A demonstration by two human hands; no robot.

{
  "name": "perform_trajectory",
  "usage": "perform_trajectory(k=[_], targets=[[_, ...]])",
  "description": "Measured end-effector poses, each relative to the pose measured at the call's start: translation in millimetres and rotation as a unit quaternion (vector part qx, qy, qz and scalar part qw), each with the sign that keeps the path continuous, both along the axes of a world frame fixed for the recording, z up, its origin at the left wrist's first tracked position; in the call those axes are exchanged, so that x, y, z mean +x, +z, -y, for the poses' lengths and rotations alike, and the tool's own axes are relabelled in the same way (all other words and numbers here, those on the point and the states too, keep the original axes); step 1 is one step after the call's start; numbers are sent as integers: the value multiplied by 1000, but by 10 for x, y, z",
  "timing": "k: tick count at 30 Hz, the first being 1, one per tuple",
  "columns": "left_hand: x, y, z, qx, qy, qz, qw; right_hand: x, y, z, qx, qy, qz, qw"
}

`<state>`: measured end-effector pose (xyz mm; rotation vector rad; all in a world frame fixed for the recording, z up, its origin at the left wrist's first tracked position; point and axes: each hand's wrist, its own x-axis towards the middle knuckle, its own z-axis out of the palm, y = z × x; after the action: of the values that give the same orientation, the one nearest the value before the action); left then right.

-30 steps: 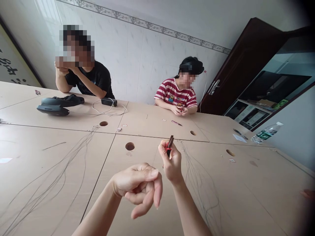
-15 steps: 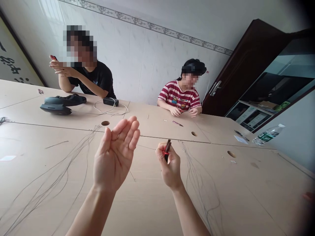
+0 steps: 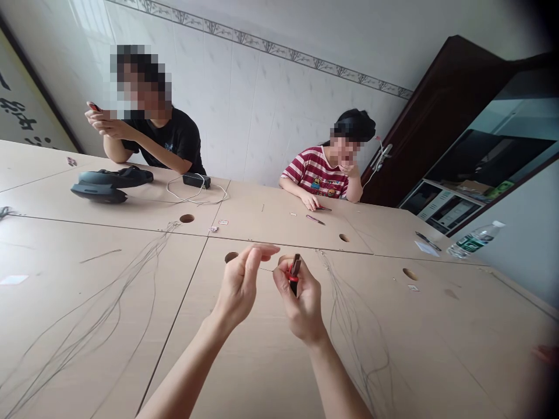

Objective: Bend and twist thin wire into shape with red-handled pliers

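My right hand (image 3: 300, 299) is closed around small red-handled pliers (image 3: 294, 273), whose dark jaws point up. My left hand (image 3: 242, 282) is raised just left of it, thumb and forefinger pinched on a thin wire (image 3: 265, 269) that runs to the pliers' jaws. Both hands hover above the beige table (image 3: 262, 361). A bundle of thin grey wires (image 3: 353, 326) lies on the table to the right of my right hand.
More long wires (image 3: 109, 302) trail across the left of the table. Cable holes (image 3: 187, 219) dot the top. A dark headset (image 3: 105, 185), a black box with white cable (image 3: 195, 181), a water bottle (image 3: 474, 238) and two seated people (image 3: 321, 174) are across the table.
My left hand, open with palm up half a second ago, has turned and pinched a wire beside the pliers. The person in stripes has raised a hand to the face.
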<state>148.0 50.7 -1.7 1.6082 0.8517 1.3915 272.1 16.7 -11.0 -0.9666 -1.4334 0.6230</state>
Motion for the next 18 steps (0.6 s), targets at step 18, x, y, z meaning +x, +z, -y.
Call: perform_trajectory(k=[18], targets=[[4, 152, 94, -116, -84, -111, 983, 36, -55, -78, 18, -41, 4, 999]])
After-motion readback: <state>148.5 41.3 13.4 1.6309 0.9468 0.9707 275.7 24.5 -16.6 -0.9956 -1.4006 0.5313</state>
